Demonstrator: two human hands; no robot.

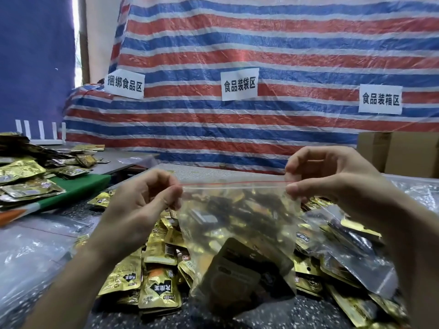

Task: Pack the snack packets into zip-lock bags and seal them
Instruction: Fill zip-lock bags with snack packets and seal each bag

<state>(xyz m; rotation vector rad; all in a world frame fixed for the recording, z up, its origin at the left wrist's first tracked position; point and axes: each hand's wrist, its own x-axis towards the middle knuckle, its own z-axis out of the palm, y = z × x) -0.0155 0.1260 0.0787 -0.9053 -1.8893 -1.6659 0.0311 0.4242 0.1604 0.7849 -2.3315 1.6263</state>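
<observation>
Zip-lock bag (237,233) is held up over the tabletop (308,314), mouth upward, body hanging toward 6 o'clock. Snack packets (240,269) are inside, dark and gold, settled in the lower half. The zip strip (235,185) has its long axis running 9 to 3 o'clock, a touch higher at the 3 o'clock end. The left hand (142,205) pinches the strip's 9 o'clock corner between thumb and curled fingers; the right hand (332,176) pinches the 3 o'clock corner the same way. Each grip is clamped on the bag and both sit on the strip, neither nearer. Whether the two tracks are pressed together along the middle cannot be told. Judgement: the seal is the step in hand; either grip must slide along the strip's axis toward the other. Loose packets (156,276) lie piled on the tabletop below, from 7 to 4 o'clock of the bag.
</observation>
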